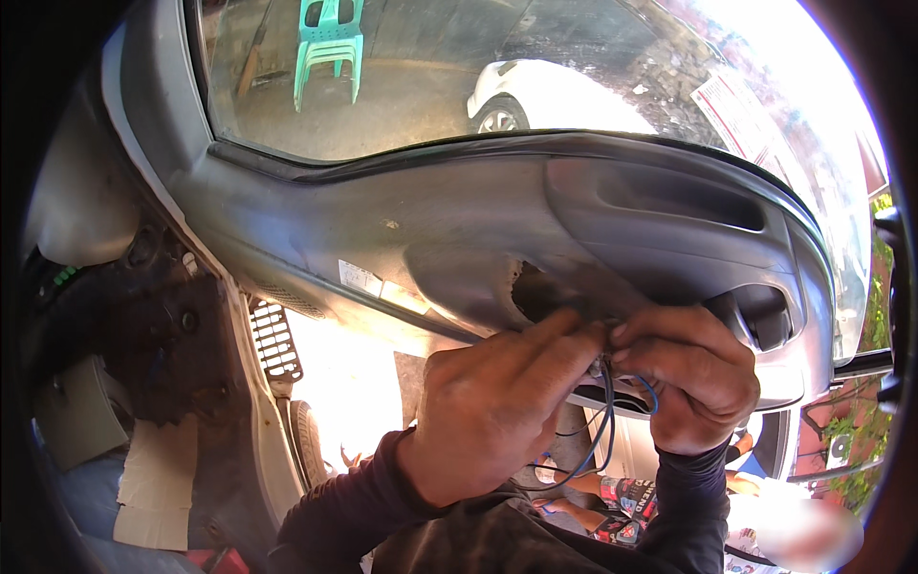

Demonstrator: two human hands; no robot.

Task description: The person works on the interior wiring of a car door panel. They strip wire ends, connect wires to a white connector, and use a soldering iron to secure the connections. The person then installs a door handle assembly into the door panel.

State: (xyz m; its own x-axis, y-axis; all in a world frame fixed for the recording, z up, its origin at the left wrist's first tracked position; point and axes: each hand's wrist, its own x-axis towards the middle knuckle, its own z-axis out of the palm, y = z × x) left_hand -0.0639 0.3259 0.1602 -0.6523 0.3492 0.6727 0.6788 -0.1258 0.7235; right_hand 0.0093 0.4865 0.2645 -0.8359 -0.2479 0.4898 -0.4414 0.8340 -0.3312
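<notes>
Both hands meet in front of a grey car door panel (354, 220), next to a ragged dark hole (534, 290) in it. Thin dark and blue wires (609, 421) loop down from between my fingers. My left hand (497, 407) pinches the wire ends, its fingertips pressed together close to the hole. Coming in from the right, my right hand (693, 368) is closed in a pinch on the same wires, thumb and fingers almost touching the left fingertips. The exact spot where the wires are gripped is partly hidden by the fingers.
A black door handle piece (760, 318) sits right of my hands, below a recessed pocket (679, 198). Beyond the window are stacked green chairs (330, 48) and a white car (564, 96). Cardboard (158, 483) lies at lower left. Another person's legs (579, 512) show below.
</notes>
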